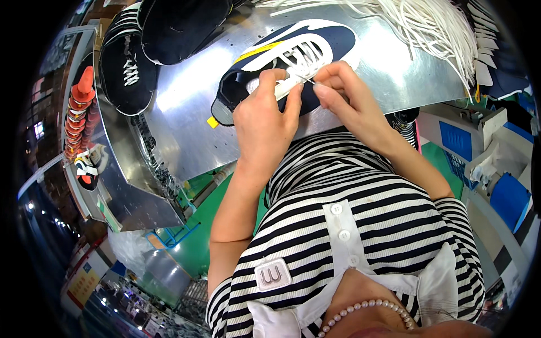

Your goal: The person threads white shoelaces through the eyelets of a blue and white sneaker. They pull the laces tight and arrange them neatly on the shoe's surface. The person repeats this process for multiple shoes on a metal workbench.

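A navy and white sneaker point(338, 38) with a yellow side stripe lies on the metal tabletop, its toe away to the upper right. White shoelace point(304, 56) crosses its upper part in several rows. At the shoe's opening my left hand point(264, 115) is closed, thumb and forefinger gripping the white edge beside the laces; its other fingers are hidden. Close to its right, my right hand point(352, 101) pinches a thin white lace end between thumb and forefinger, near the upper eyelets. The dark inside of the shoe shows left of my left hand.
Black shoes point(128, 73) stand at the table's left, one with white laces. A big heap of loose white laces point(420, 28) covers the far right of the metal table point(191, 112). Beyond the left edge stands a stack of orange-red pieces point(79, 112). Grey and blue bins point(473, 135) are at right.
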Action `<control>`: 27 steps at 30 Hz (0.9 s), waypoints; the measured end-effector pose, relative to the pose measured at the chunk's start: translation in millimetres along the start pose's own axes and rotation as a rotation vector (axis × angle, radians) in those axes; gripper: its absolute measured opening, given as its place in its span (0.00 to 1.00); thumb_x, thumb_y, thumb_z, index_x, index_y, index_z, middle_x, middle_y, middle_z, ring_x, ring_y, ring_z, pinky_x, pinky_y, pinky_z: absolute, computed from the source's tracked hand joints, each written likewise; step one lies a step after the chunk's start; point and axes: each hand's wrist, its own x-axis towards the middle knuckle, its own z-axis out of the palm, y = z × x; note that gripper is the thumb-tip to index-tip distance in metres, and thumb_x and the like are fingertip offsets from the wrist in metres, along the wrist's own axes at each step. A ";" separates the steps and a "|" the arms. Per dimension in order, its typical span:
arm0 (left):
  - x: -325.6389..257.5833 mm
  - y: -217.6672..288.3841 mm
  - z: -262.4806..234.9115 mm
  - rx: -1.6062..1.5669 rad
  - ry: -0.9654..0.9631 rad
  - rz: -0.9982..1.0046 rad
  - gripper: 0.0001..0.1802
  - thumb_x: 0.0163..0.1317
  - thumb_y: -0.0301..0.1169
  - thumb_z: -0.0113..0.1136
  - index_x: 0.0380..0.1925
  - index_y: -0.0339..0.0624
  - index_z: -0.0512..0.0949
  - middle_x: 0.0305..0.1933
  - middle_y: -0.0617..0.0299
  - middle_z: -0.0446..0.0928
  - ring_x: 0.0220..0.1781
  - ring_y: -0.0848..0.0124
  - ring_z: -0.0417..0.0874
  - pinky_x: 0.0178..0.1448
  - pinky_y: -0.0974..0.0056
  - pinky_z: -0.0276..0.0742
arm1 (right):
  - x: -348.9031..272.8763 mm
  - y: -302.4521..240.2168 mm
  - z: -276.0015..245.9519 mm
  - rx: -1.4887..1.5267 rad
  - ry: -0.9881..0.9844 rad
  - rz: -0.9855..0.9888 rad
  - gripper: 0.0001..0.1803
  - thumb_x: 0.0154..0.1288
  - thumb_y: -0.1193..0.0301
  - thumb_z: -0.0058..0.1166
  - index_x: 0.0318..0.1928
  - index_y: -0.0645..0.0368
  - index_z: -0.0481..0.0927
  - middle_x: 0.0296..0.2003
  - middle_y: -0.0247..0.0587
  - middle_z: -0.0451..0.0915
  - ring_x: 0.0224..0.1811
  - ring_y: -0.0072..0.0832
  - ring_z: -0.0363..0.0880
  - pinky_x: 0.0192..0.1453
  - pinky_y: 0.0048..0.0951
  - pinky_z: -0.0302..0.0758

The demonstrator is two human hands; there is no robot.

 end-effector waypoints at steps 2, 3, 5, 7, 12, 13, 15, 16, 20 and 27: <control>2.1 -3.6 2.8 -0.019 0.040 0.049 0.14 0.59 0.33 0.67 0.40 0.40 0.76 0.26 0.49 0.81 0.26 0.53 0.83 0.30 0.56 0.76 | -3.4 -4.1 -5.0 -0.106 -0.019 0.020 0.11 0.72 0.68 0.52 0.45 0.64 0.71 0.29 0.38 0.80 0.31 0.24 0.78 0.36 0.25 0.74; 2.1 -3.7 3.0 -0.020 0.040 0.050 0.14 0.59 0.33 0.67 0.41 0.39 0.76 0.26 0.49 0.81 0.26 0.53 0.83 0.30 0.56 0.76 | -3.5 -4.3 -6.8 -0.143 -0.025 0.001 0.11 0.72 0.68 0.52 0.44 0.64 0.71 0.29 0.39 0.80 0.31 0.24 0.79 0.35 0.25 0.74; 1.2 -3.4 3.1 -0.021 0.039 0.054 0.14 0.58 0.32 0.67 0.41 0.39 0.76 0.26 0.50 0.81 0.25 0.53 0.83 0.30 0.56 0.76 | -3.4 -2.4 -10.0 -0.187 -0.036 -0.028 0.11 0.71 0.69 0.53 0.42 0.64 0.71 0.28 0.41 0.80 0.30 0.26 0.80 0.34 0.26 0.74; 1.4 -3.4 1.2 -0.022 0.017 0.070 0.14 0.58 0.31 0.67 0.41 0.38 0.76 0.26 0.50 0.81 0.25 0.54 0.83 0.29 0.57 0.75 | 0.8 0.4 -12.1 -0.197 -0.045 -0.056 0.10 0.70 0.69 0.53 0.41 0.65 0.72 0.26 0.43 0.80 0.28 0.26 0.80 0.32 0.26 0.74; 1.9 -9.2 5.6 -0.040 0.007 0.282 0.14 0.58 0.27 0.67 0.43 0.37 0.76 0.25 0.50 0.80 0.24 0.55 0.82 0.28 0.58 0.74 | 22.0 -5.2 -8.7 -0.108 -0.103 0.091 0.11 0.69 0.68 0.53 0.37 0.64 0.74 0.24 0.41 0.81 0.27 0.26 0.80 0.32 0.28 0.74; 0.2 -10.5 5.5 -0.016 -0.012 0.299 0.14 0.58 0.27 0.67 0.43 0.37 0.76 0.25 0.50 0.80 0.25 0.55 0.82 0.28 0.58 0.74 | 24.8 -3.6 -0.8 -0.036 -0.098 0.138 0.11 0.69 0.67 0.53 0.36 0.64 0.74 0.24 0.41 0.81 0.26 0.26 0.80 0.32 0.28 0.75; -5.2 -10.7 2.1 -0.005 -0.065 0.234 0.14 0.58 0.27 0.66 0.44 0.37 0.77 0.26 0.50 0.80 0.25 0.56 0.82 0.28 0.58 0.74 | 23.6 -8.8 4.4 -0.196 -0.117 0.064 0.10 0.71 0.67 0.51 0.37 0.62 0.74 0.22 0.31 0.76 0.23 0.16 0.69 0.29 0.20 0.66; -8.6 -9.7 1.1 -0.029 -0.057 0.213 0.15 0.59 0.28 0.66 0.45 0.38 0.77 0.27 0.50 0.80 0.26 0.56 0.82 0.29 0.58 0.74 | 24.1 -10.1 0.8 -0.293 -0.144 0.010 0.09 0.71 0.68 0.52 0.37 0.62 0.74 0.21 0.31 0.75 0.23 0.16 0.68 0.28 0.20 0.65; -13.1 -6.4 -0.5 -0.147 -0.085 0.130 0.13 0.59 0.31 0.66 0.45 0.44 0.80 0.34 0.53 0.83 0.32 0.55 0.85 0.35 0.58 0.78 | 15.7 -35.2 -41.2 -0.383 -0.229 0.052 0.09 0.71 0.68 0.52 0.41 0.61 0.78 0.21 0.31 0.74 0.23 0.17 0.70 0.30 0.22 0.67; 4.8 -5.8 -19.3 -0.209 -0.469 0.028 0.11 0.59 0.36 0.64 0.36 0.41 0.82 0.26 0.48 0.81 0.30 0.51 0.83 0.35 0.55 0.77 | 36.1 15.2 -22.1 -0.621 0.250 -0.455 0.10 0.70 0.65 0.53 0.44 0.58 0.78 0.30 0.44 0.82 0.31 0.38 0.82 0.35 0.33 0.76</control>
